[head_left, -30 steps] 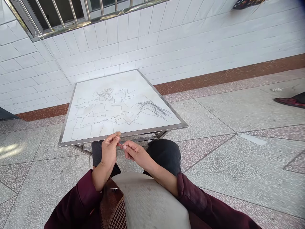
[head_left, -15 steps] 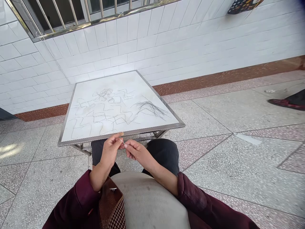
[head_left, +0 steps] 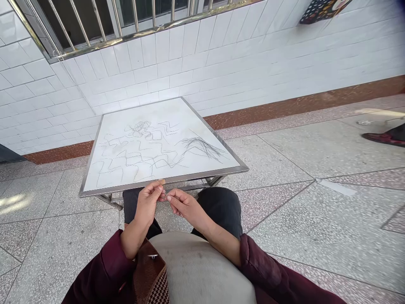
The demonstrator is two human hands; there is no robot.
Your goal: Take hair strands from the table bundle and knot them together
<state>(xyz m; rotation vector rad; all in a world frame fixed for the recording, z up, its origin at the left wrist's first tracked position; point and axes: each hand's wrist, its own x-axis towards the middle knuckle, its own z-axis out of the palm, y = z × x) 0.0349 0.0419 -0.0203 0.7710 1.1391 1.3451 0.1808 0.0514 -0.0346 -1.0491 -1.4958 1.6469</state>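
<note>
A thin wire [head_left: 181,214] is pinched by the left hand [head_left: 146,205] and right hand [head_left: 189,207] near the counter [head_left: 171,110], seemingly being bent, so a small, steady grip seems needed next.

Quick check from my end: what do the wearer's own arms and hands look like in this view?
Both arms wear dark maroon sleeves. The left sleeve and the right sleeve end above the wrists, the right one looking bunched at its edge. The left hand and right hand are ungloved.
</note>
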